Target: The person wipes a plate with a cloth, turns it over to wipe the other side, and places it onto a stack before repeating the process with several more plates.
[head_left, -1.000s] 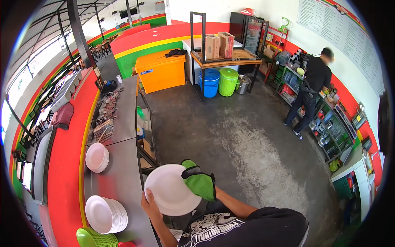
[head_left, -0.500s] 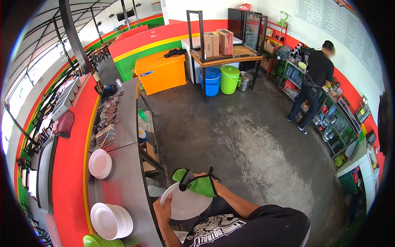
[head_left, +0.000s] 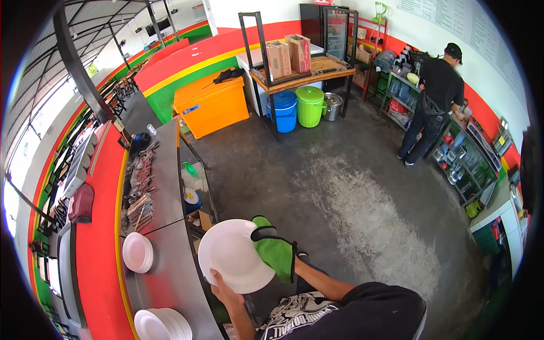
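Note:
A white plate [head_left: 229, 252] is tilted in front of me, beside the metal counter's edge. My left hand [head_left: 225, 291] grips its near rim, thumb on the upper face and fingers underneath. On my right hand [head_left: 274, 249] is a green mitt [head_left: 277, 258] with black trim and a grey patch. That mitt is closed over the plate's right rim; the fingers inside it are hidden. To the left, on the counter [head_left: 175, 255], are a short stack of white bowls [head_left: 137, 252] and a taller stack of white plates [head_left: 162, 324].
Cutlery [head_left: 141, 181] lies in a pile farther along the counter. An orange chest [head_left: 212, 105], a blue bucket [head_left: 284, 112] and a green bin [head_left: 310, 106] stand ahead. A person in black [head_left: 436, 102] stands by the shelves [head_left: 462, 161] at right.
The plate has risen and turned its upper face more toward me, with both hands moving along with it. My view has shifted slightly. The other person's arm and stance have changed a little.

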Available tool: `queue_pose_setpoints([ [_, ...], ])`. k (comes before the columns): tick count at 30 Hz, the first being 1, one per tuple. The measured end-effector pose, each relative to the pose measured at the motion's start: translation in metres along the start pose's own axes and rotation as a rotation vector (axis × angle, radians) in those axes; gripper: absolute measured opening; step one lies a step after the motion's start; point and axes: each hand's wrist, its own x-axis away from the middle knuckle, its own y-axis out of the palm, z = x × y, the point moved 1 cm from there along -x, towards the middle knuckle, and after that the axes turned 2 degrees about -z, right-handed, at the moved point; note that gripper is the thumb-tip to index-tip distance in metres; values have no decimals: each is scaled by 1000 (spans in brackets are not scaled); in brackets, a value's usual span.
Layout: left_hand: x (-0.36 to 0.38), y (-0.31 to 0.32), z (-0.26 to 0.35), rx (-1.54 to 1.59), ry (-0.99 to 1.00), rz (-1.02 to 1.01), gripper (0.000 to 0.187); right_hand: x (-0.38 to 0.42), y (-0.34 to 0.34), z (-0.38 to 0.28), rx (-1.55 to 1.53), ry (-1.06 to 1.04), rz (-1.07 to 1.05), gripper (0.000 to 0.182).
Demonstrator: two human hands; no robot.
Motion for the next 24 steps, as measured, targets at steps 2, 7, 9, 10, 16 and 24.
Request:
queue_pose_setpoints([
  [2,-14,9,-3,-64,-40,-41,51,-6,-3,24,127,-125,65,17],
  [7,-51,51,14,-231,-29,-221,46,-25,-16,79,238,-262,136,17],
  [9,-64,66,21,-329,-71,-263,45,-34,-18,98,231,-268,143,18],
  [10,-69,72,22,-375,-96,-281,45,-38,-19,105,218,-267,146,19],
  [16,-99,101,-5,-347,-131,-289,47,-54,-27,148,109,-153,164,24],
  [24,-106,140,-34,-22,-59,64,62,-83,3,170,-377,227,209,32],
])
